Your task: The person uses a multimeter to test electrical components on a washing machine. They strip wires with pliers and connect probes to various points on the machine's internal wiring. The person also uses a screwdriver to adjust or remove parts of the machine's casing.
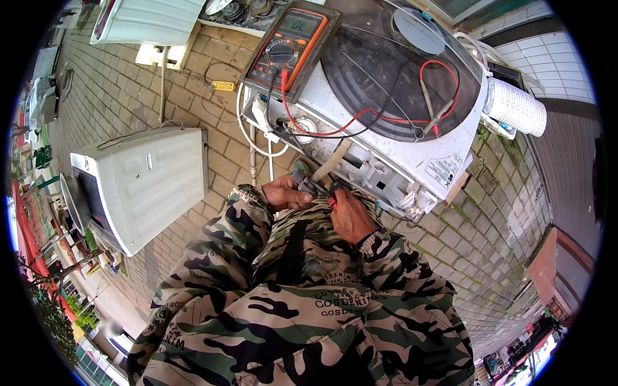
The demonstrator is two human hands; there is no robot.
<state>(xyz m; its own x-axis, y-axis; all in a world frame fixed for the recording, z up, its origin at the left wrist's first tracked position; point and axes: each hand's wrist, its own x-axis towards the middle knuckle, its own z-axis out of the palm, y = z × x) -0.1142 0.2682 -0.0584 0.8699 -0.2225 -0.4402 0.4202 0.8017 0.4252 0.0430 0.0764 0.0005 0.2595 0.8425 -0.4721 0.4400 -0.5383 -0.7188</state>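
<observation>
OK so we're bent over the near side of a white machine point(412, 152), camo sleeves point(225, 222) on. Our L hand point(286, 193) has its fingers closed around a gray part point(301, 177), which sits low in the middle, just off the machine's near edge. Our R hand point(351, 215) is clamped on a red-handled tool point(333, 203) right beside the gray part; the tip's mostly hidden, so we can't tell what kind it is or if it's touching. A beige ribbed hose point(331, 161) runs from the machine down twd the part, can't tell if they're joined.

Meter point(283, 55) (orange/gray) rests tilted at the machine's far left w/ leads plugged in. We see the red lead point(369, 110) loop right across the dark round lid point(360, 71), probe point(425, 96) lying on the lid's right side. A white ribbed tube point(515, 106) sticks out far right, next to the machine. Off to the left, a white casing point(145, 186) sits on brick paving point(222, 151), w/ a small yellow tag point(223, 85) on the bricks farther out.
</observation>
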